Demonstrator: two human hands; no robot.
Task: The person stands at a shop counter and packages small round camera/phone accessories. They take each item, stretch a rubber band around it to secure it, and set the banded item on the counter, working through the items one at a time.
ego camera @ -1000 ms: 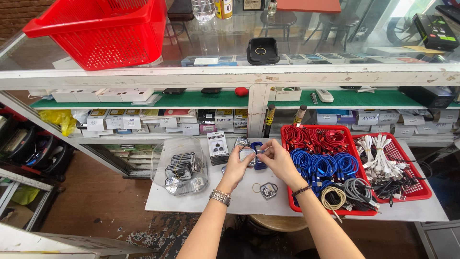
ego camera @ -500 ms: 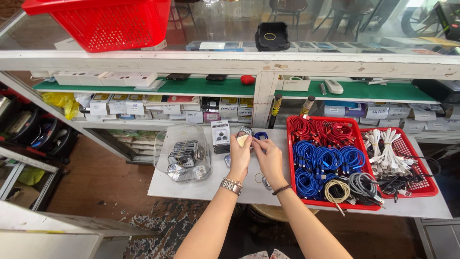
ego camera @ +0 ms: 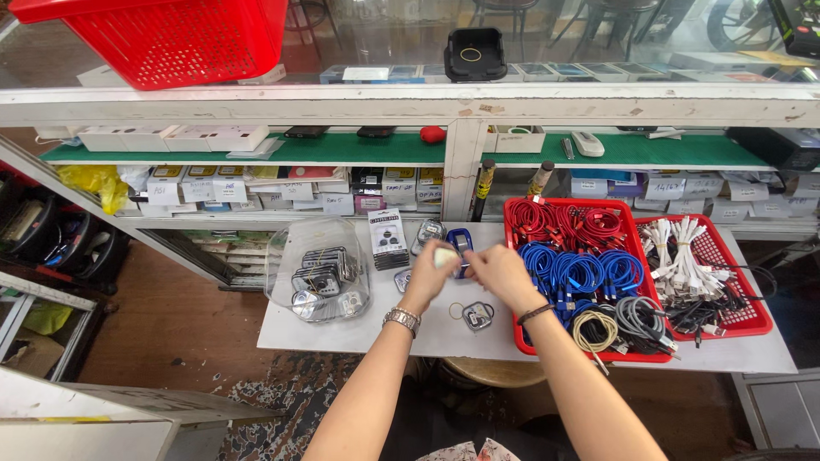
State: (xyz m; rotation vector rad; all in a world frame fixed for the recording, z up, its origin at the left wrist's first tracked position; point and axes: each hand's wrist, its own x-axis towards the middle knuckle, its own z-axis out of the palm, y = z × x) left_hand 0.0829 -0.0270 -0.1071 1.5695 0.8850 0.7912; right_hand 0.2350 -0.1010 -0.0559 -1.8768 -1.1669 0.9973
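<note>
Both hands have lifted slightly off the white board (ego camera: 359,329) and drawn together since half a second ago, and the pale little item now sits higher between them. The left hand (ego camera: 430,277) is curled with its fingers pinched round that small pale object (ego camera: 444,257), holding it just above the board. The right hand (ego camera: 504,275) is half closed right beside it, fingertips pointing at the same object; whether it actually grips it, I cannot tell. A watch (ego camera: 401,319) shows on the left wrist and a dark band (ego camera: 535,313) on the right.

Near the hands, a small packaged piece (ego camera: 478,316) and a ring (ego camera: 457,311) lie on the board. A blue case (ego camera: 461,242) lies just far of the hands. To the left stands a clear round tub (ego camera: 282,265) of packaged gadgets. To the right, a red tray (ego camera: 512,282) holds coiled red, blue and grey cables, with a second red tray (ego camera: 752,299) of white cables beyond it.
</note>
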